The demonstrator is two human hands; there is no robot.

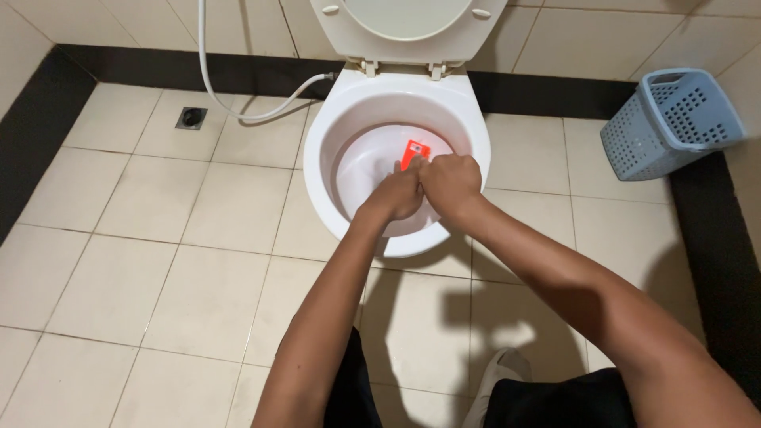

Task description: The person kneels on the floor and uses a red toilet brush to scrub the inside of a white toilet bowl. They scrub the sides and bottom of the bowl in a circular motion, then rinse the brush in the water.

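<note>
Both hands over the toilet bowl (333,135), side by side, knuckles touching or nearly so.

Left hand (396,194): fingers curled in tight, fist-like, back of hand up. Fingertips point toward the orange-red packet (414,153) and meet its lower edge. Looks pinched on it, but the actual contact is hidden under the knuckles.

Right hand (450,181): also closed into a fist, fingers folded under. Sits just right of the packet's lower corner, touching or overlapping it. Can't tell from this view whether it grips the packet or something else small; the palm side is out of sight.

Packet: small, flat, rectangular, orange-red with a pale patch. Sticks out up and left from between the two hands, tilted, held above the inside of the bowl, away from the person. Only its upper part shows; the rest is covered by the hands.

Surroundings:
- Toilet seat and lid (408,24) raised, leaning back against the wall.
- White hose (238,111) runs down the wall, loops across the floor and joins the toilet's left side.
- Floor drain (191,117) in the beige tiled floor (158,238), left of the toilet, well apart from the hands.
- Light blue perforated basket (670,123) on the right by the wall, tilted, well apart from the hands.
- Light shoe (495,380) at bottom, between the person's dark shorts.
</note>
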